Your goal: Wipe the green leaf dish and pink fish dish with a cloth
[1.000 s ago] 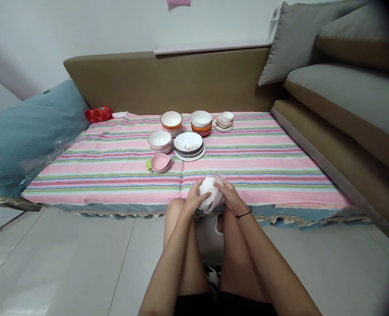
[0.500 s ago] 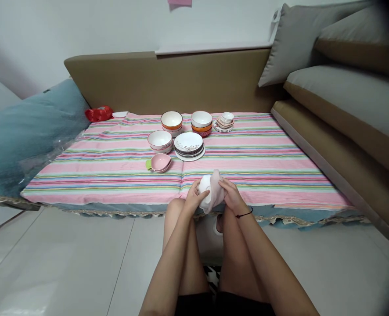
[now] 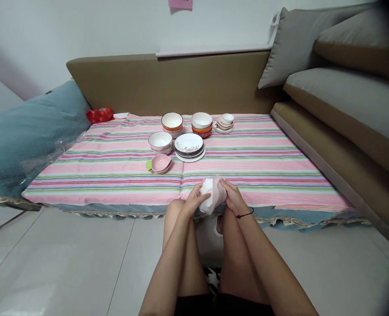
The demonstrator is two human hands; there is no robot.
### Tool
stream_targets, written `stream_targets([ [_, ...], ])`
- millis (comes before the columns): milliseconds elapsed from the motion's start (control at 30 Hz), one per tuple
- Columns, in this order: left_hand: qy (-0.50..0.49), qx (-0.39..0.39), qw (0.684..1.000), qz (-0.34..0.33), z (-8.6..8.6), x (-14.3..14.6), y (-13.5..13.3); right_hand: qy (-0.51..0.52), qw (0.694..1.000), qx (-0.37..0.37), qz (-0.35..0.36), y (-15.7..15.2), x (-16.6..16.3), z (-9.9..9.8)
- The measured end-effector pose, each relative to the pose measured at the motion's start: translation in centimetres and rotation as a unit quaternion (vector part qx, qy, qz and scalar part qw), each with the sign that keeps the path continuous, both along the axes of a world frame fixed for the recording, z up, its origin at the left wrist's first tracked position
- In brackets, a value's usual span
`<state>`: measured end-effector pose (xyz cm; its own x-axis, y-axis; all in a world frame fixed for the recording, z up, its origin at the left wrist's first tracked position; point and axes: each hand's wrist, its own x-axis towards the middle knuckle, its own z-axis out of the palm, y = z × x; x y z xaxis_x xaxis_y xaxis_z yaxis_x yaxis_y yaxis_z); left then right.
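Over my knees, at the front edge of the bed, my left hand grips a small white dish by its left side, thumb across its face. My right hand is closed on a pale pinkish cloth, which lies against the dish and covers its right part. The fingers behind the dish and cloth are hidden. Beyond the hands is a stack of plates with a flower pattern. Left of it are two nested pink leaf-shaped bowls with a green handle.
White bowls, two taller bowl stacks and a pile of small dishes stand on the striped sheet. A red package lies at the back left. Cushions are piled on the right.
The dish and cloth have tilted and shifted slightly downward in my hands. The cloth has folded further round the dish's right side. The crockery on the bed is as before.
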<state>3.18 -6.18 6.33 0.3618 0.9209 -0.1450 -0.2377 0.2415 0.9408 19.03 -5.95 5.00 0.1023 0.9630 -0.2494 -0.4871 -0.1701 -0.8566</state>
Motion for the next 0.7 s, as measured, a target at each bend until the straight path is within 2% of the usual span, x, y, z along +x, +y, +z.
stream_targets([
  [167, -0.054, -0.022, 0.998, 0.031, -0.8, 0.0, 0.2, 0.037, 0.999, 0.003, 0.035, -0.3, -0.2, 0.3],
  [267, -0.09, -0.035, 0.993, 0.06, -0.8, 0.1, 0.2, 0.041, 0.996, 0.016, 0.079, -0.4, -0.3, 0.3],
  [367, -0.112, -0.051, 0.989, 0.086, -0.6, 0.2, 0.3, 0.031, 0.993, 0.026, 0.108, -0.4, -0.6, 0.1],
  [567, -0.145, -0.056, 0.983, 0.095, -0.9, 0.1, 0.7, 0.004, 0.993, 0.042, 0.109, -0.4, -1.0, 0.0],
  [700, -0.158, -0.053, 0.975, 0.15, -1.3, 0.1, 1.4, -0.029, 0.988, 0.048, 0.145, -0.5, -1.4, -0.3],
])
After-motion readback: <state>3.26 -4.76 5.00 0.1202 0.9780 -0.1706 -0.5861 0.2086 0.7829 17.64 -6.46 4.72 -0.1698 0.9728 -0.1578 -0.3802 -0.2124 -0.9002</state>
